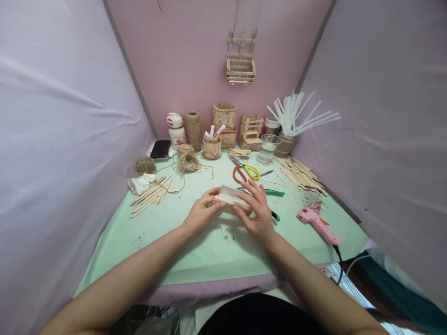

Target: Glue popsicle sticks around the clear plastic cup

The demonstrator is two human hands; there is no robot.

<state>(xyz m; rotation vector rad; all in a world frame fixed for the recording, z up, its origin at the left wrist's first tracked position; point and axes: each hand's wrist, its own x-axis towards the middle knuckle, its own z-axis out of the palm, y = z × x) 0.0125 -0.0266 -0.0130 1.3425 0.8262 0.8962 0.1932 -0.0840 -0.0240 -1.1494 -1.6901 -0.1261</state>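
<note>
Your left hand [201, 212] grips the left end of a small open box [229, 205], thumb along its near, wood-coloured wall. Your right hand [258, 211] grasps the box's right end, thumb against that same wall and other fingers spread above. The box is held over the middle of the counter [188, 267]. Beyond it you have the red-and-yellow-handled scissors [241, 164]; the pink glue gun [319, 224] lies to your right, with flat wooden sticks [152, 196] to your left.
</note>
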